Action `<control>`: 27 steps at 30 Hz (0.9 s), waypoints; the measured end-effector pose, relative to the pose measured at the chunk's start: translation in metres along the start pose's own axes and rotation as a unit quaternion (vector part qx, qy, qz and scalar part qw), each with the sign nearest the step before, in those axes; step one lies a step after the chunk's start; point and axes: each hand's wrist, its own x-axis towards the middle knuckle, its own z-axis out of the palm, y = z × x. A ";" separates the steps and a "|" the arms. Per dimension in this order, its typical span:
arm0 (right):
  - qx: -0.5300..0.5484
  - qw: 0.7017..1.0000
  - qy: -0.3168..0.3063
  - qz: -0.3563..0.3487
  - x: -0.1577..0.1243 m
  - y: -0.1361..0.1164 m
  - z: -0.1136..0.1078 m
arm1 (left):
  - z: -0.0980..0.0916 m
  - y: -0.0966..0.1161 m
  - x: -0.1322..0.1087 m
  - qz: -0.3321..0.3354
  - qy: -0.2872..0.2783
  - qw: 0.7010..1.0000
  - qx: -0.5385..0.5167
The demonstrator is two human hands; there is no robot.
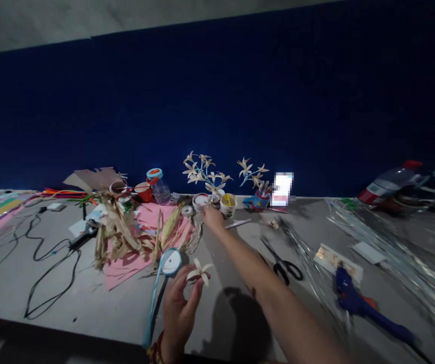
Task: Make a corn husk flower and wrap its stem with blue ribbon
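Observation:
A pale flower [200, 273], its narrow petals looking like dried husk, is pinched between the thumb and fingers of my left hand [181, 298]. Right behind that hand lies a roll of light-blue tape [171, 262], with a blue strip trailing down to the table's front edge. My right hand [213, 218] is stretched far forward, beside a small white cup [201, 201]; its fingers are mostly hidden, so their grip does not show. Near it stand a tub with yellow inside [228, 205] and a spray of similar flowers [204, 172] on blue stems.
Dried husks [121, 227] lie over pink paper [116, 275] at left, near black cables [71, 283]. To the right are scissors [283, 265], a blue glue gun [357, 301], bundled wires [302, 242] and a tilted bottle [389, 184]. A blue wall panel [217, 101] rises behind.

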 end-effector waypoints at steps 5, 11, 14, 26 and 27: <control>0.177 0.983 -0.029 0.030 -0.027 0.015 -0.009 | 0.005 -0.001 0.005 -0.053 -0.008 0.997 -0.052; 0.388 0.921 -0.020 0.012 -0.127 0.037 -0.054 | 0.031 0.011 0.008 -0.139 -0.025 0.971 -0.192; 0.457 0.890 -0.002 -0.001 -0.178 0.043 -0.080 | 0.046 0.022 0.005 -0.151 -0.043 0.960 -0.230; 0.384 0.917 0.101 -0.027 -0.270 0.074 -0.100 | 0.075 0.059 -0.020 -0.155 -0.141 0.941 -0.265; 0.361 0.926 0.106 -0.037 -0.272 0.076 -0.100 | 0.076 0.060 -0.021 -0.150 -0.143 0.942 -0.264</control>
